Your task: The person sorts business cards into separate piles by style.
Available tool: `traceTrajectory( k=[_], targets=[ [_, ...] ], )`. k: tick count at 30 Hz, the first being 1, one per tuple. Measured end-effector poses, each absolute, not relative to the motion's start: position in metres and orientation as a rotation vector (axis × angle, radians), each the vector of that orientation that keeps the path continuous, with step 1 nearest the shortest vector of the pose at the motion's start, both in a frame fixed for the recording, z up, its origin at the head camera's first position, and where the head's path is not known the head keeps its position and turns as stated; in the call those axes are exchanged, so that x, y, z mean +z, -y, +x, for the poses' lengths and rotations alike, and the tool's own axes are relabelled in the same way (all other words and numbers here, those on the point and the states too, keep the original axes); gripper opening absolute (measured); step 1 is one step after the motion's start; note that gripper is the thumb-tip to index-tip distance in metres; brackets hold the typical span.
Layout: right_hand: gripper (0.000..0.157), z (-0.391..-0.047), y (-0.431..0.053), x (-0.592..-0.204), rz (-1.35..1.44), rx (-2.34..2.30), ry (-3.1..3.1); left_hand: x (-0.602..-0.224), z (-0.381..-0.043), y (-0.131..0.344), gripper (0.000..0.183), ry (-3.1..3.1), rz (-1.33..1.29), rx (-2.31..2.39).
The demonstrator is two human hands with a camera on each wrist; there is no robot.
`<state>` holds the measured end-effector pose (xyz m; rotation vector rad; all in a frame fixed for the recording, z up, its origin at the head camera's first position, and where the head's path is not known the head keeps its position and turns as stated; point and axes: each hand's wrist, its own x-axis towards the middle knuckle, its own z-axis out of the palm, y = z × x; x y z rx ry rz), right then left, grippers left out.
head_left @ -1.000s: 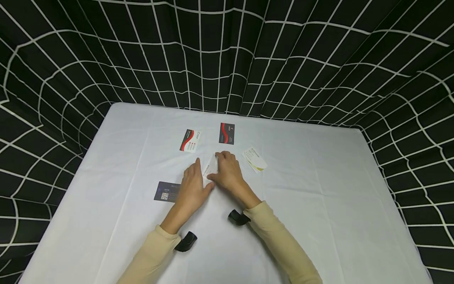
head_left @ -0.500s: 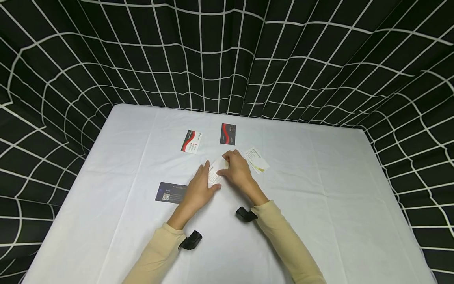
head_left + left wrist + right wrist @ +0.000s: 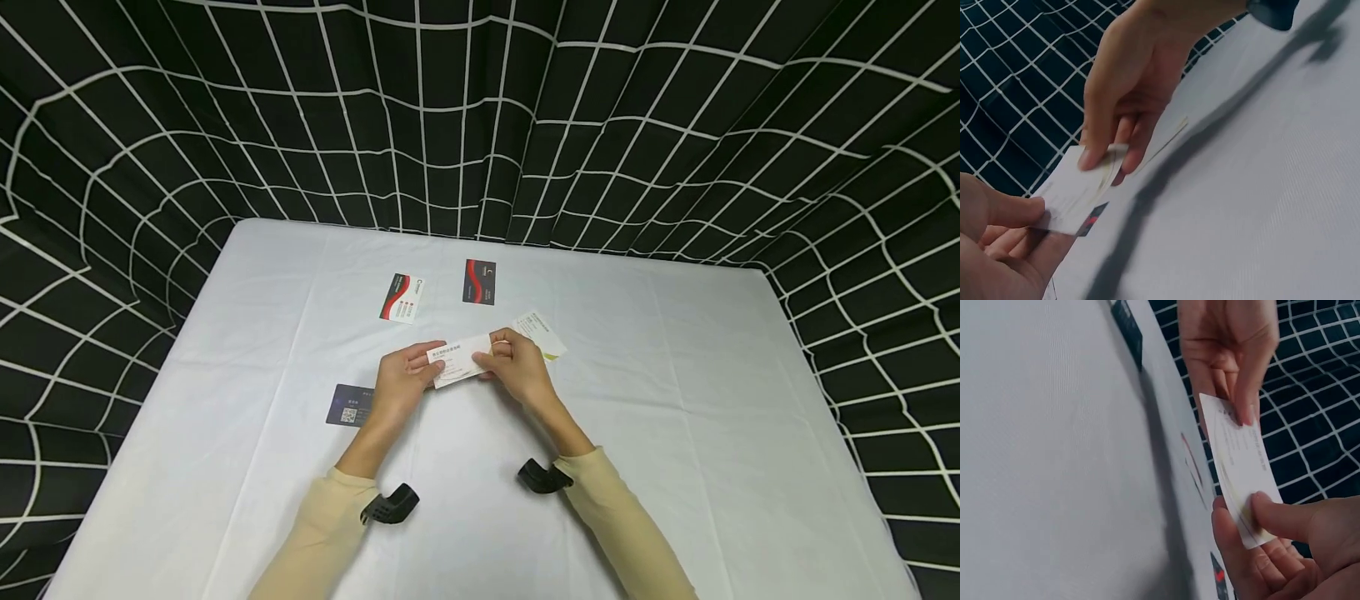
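Note:
Both hands hold a white business card [image 3: 459, 360] with dark print, its face tilted up toward the head camera. The left hand [image 3: 401, 385] pinches its left end, thumb on the face and fingers behind. At the other end the right hand [image 3: 522, 368] pinches it the same way. In the right wrist view the card [image 3: 1235, 456] looks slightly bowed, with a faint gold curve near the right thumb. White cards with a gold corner [image 3: 542, 335] lie just beyond the right hand. A dark card with a QR code [image 3: 349, 405] is partly hidden by the left hand.
A white card with a red and black wave [image 3: 402, 298] and a dark card with a red wave [image 3: 479, 282] lie farther back. All rest on a white-covered table [image 3: 675, 433]. Black grid-patterned curtains [image 3: 465, 117] stand around its back and sides.
The white card, earlier slanted and mostly covered between the hands, is now turned lengthwise with its printed face showing. The left hand has moved from flat beside it to pinching its end.

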<state>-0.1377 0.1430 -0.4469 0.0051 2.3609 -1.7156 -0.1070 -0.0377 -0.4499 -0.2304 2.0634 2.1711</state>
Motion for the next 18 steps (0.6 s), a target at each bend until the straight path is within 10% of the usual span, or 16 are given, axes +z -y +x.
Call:
traceTrajectory(
  k=[18],
  targets=[
    [0.020, -0.096, -0.159, -0.459, 0.037, -1.499, -2.403, -0.448, -0.098, 0.054, 0.023, -2.367, -0.149, 1.608]
  ],
)
